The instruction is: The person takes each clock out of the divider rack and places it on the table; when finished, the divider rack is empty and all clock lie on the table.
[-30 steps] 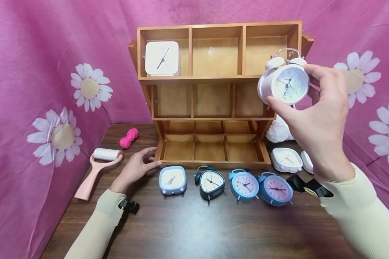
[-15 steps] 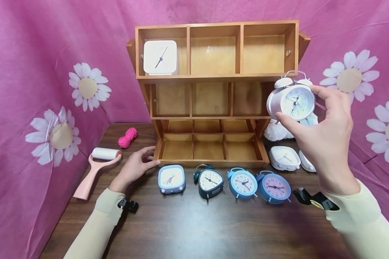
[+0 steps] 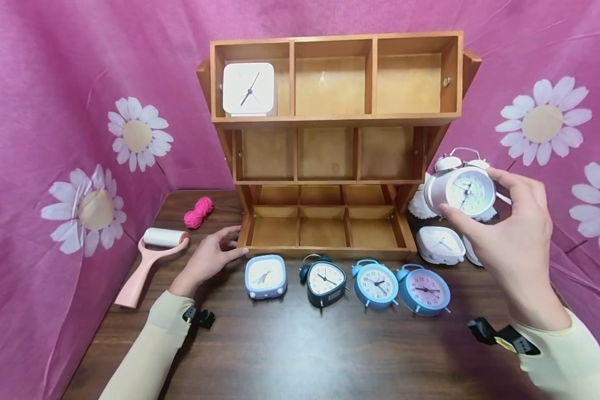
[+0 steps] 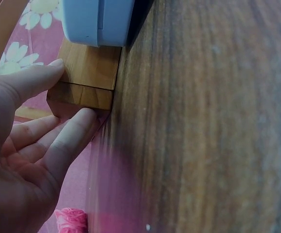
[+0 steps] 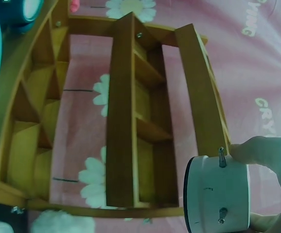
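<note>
My right hand point(image 3: 510, 233) pinches a white twin-bell alarm clock point(image 3: 472, 191) by its sides, its dial turned toward the head camera. It is held up at the right of the wooden display shelf point(image 3: 325, 254); in the right wrist view the back half of the alarm clock point(image 5: 218, 194) and its small metal feet show. At the shelf's lower left corner, my left hand point(image 3: 212, 255) holds the frame, thumb at the front and fingers round the end, as the wooden end point(image 4: 87, 73) shows. A square white clock point(image 3: 248, 89) stands in the top left compartment.
Before the shelf stand a blue square clock point(image 3: 265, 276), a dark triangular clock point(image 3: 325, 283) and two blue bell clocks point(image 3: 376, 284). A white clock point(image 3: 440, 244) and a fluffy white thing point(image 3: 422, 203) are at right; pink yarn point(image 3: 198, 213) and a lint roller point(image 3: 147, 261) lie left.
The right hand has lowered the white alarm clock from beside the top tier, down and slightly right of the shelf. The left hand has stayed at the shelf corner.
</note>
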### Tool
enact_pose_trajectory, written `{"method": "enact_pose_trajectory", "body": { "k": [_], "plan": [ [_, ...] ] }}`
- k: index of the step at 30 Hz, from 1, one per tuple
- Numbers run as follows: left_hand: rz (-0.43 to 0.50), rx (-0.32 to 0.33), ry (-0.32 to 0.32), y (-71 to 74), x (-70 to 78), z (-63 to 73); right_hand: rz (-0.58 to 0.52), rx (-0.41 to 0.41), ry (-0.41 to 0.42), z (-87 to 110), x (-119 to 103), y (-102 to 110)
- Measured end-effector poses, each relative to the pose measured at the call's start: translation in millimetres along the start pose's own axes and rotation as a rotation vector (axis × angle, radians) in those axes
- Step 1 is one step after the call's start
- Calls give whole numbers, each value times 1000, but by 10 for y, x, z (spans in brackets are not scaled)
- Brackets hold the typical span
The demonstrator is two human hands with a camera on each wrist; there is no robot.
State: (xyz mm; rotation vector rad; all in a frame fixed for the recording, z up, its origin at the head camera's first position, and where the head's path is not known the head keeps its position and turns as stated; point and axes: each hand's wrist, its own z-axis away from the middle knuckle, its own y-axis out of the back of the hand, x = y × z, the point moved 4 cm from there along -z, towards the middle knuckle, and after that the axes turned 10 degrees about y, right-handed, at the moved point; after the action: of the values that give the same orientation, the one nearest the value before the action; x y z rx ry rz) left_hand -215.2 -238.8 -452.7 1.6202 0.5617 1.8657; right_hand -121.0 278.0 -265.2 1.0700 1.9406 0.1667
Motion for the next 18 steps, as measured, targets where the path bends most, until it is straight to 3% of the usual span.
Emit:
{"method": "enact_pose_trajectory", "body": {
  "k": [6, 18],
  "plan": [
    [-12, 3, 9, 3, -13, 15, 75, -36, 3, 121, 227, 28],
    [7, 16, -33, 3, -10, 4, 138, -151, 25, 388, 648, 95]
  ]
}}
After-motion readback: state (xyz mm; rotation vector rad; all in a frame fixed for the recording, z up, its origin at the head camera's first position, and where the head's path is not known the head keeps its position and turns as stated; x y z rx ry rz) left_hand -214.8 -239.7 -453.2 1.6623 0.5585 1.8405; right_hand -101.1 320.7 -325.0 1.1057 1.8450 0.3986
